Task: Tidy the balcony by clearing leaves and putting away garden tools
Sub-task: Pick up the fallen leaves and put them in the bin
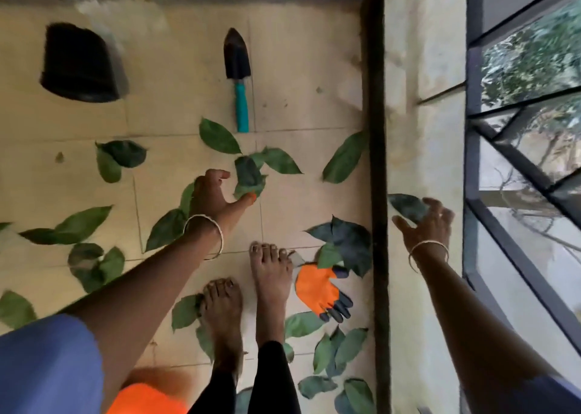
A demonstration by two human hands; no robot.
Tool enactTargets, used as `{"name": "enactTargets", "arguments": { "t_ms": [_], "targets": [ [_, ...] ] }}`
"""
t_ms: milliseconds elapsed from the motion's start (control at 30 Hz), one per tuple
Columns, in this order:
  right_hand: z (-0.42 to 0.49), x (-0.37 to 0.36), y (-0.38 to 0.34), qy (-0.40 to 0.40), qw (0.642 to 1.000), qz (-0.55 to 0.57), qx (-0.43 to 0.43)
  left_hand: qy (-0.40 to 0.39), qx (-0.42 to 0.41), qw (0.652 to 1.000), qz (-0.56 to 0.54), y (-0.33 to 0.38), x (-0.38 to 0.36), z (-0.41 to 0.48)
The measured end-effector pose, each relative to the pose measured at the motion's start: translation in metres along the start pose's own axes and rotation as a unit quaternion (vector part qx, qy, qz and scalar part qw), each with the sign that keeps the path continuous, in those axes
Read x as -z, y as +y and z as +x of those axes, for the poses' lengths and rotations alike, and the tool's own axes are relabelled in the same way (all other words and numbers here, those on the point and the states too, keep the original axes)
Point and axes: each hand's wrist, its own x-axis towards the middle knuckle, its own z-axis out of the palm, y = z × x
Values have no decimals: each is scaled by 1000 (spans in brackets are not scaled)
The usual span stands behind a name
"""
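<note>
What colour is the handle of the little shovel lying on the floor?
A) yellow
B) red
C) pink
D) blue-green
D: the trowel lying on the floor tiles has a blue-green handle below its black blade.

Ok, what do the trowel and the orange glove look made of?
Trowel: dark matte blade, likely painted metal; smooth teal handle, plastic or rubber. Glove: orange fabric-like body with dark tips, probably a rubbery coating, though blur leaves it open.
</note>
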Motion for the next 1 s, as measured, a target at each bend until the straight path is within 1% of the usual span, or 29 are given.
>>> {"name": "enactTargets", "arguments": {
  "t_ms": [67, 133, 200, 300, 367, 400, 467, 533, 567, 633, 667, 733, 800, 900, 933, 1000],
  "targets": [
    [-3, -10, 8, 28, 1000, 11, -3, -21, -3, 997, 80, -8, -1, 12],
    [-9, -18, 13, 64, 998, 8, 17, -37, -6, 988, 147, -16, -1, 22],
    [-12, -24, 15, 85, 996, 4, 34, -46, -6, 982, 181, -22, -2, 33],
    [-11, -25, 9, 86, 994, 57, -22, -60, -16, 976, 210, -27, -7, 50],
    [-8, -25, 10, 63, 994, 77, -52, -61, -28, 971, 231, -26, -12, 62],
    [-7, -25, 11, 52, 995, 73, -53, -58, -34, 968, 240, -25, -14, 69],
    [-7, -27, 11, 52, 998, 28, -18, -51, -37, 966, 252, -23, -18, 81],
    [-13, -33, 2, 77, 997, -13, 29, -43, -35, 963, 264, -19, -23, 93],
    [-17, -36, -7, 99, 994, -10, 53, -39, -36, 961, 271, -18, -25, 98],
    [-26, -43, -35, 127, 985, 36, 110, -34, -38, 957, 286, -16, -30, 106],
    [-29, -46, -52, 123, 981, 61, 140, -35, -39, 954, 294, -15, -31, 110],
    [-28, -59, -83, 81, 976, 97, 180, -46, -38, 949, 309, -14, -35, 117],
    [-16, -76, -108, 35, 978, 125, 166, -57, -35, 946, 316, -16, -39, 123],
    [12, -98, -132, -2, 987, 126, 103, -68, -30, 947, 312, -25, -45, 134],
    [21, -102, -137, -13, 989, 128, 73, -70, -32, 947, 312, -28, -47, 136],
    [40, -107, -146, -68, 991, 114, -19, -61, -47, 945, 317, -36, -49, 140]
  ]
}}
